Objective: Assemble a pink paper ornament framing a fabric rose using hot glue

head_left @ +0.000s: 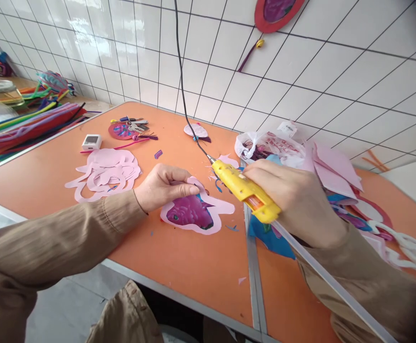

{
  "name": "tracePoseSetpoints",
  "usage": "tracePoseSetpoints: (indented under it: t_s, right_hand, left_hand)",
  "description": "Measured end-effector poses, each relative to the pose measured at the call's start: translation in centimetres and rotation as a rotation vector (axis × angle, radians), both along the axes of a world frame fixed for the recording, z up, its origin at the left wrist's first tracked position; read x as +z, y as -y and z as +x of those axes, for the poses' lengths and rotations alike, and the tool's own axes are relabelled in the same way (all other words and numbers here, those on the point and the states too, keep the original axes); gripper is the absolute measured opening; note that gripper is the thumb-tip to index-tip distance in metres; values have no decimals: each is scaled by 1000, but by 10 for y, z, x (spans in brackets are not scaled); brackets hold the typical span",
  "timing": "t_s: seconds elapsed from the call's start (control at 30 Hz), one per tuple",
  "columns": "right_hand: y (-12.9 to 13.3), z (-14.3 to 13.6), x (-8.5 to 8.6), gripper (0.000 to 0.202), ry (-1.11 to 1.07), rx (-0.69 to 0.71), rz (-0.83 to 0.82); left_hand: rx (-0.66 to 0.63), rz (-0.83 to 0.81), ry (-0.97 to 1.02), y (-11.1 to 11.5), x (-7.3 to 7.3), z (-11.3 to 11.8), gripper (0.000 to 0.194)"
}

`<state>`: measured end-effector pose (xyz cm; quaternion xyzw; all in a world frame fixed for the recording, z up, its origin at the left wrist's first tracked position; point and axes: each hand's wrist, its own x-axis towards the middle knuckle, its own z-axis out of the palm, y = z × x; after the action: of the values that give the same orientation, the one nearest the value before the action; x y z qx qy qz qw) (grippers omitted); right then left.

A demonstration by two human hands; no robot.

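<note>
A pink cut-out with a purple fish [188, 212] on it lies on the orange table [201, 262]. My left hand [167, 186] pinches its top edge between thumb and fingers. To the right, my right hand [293, 197] is wrapped round a yellow glue gun [238, 183], held above the table. A dark cord runs up from the gun's upper left end, and a long whitish glue stick [322, 274] sticks out of its lower right end. The gun and the cut-out are apart.
Pink cut-outs [113, 169], a white box [92, 142] and keys [138, 125] lie at the left. At the right are a plastic bag [282, 147], pink sheets [331, 164] and blue scraps [272, 238]. Colourful pipe cleaners [33, 124] lie far left. A tiled wall [208, 62] stands behind.
</note>
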<state>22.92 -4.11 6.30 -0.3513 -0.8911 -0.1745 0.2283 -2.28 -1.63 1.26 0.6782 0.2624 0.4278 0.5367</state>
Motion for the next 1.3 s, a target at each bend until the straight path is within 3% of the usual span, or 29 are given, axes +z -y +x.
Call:
tracePoseSetpoints:
  t_s: [0.13,0.2,0.33,0.43,0.5,0.6,0.73,0.83,0.87,0.97,1.17,1.3]
  right_hand:
    - [-19,-1,-21,10,296,-111,-99]
    - [-25,-5,-31,21,409,-145,-211]
    - [-26,-12,-41,34,493,-124,-357]
    - [-23,-9,-40,52,498,-76,-441]
    - [-22,-5,-39,62,467,-11,-498]
    - [-20,-2,-34,62,369,52,-458]
    - [-6,-11,-21,33,-29,0,-258]
    - [13,-25,-12,8,-333,81,-324]
    - [18,-30,-12,3,-356,102,-341]
    - [28,-40,-15,13,-359,106,-362]
    - [27,-48,-26,13,-420,117,-360]
    - [25,-47,-25,19,-482,123,-360]
  left_hand:
    - [-28,225,-33,0,4,-3,34]
    - [-38,401,-78,0,4,-5,27]
    - [-15,748,-163,-3,1,-8,20]
    - [-21,897,-175,-3,-3,-8,21]
    - [-23,864,-199,-3,-3,-8,21]
    - [-9,661,-270,-1,-2,-8,20]
    - [33,484,-285,3,-1,-8,28]
    - [38,454,-271,6,-1,-7,41]
    - [36,453,-275,7,-1,-6,44]
    - [24,475,-286,9,-3,-4,45]
    - [39,554,-268,8,-9,1,44]
    - [-35,476,-267,11,-6,2,51]
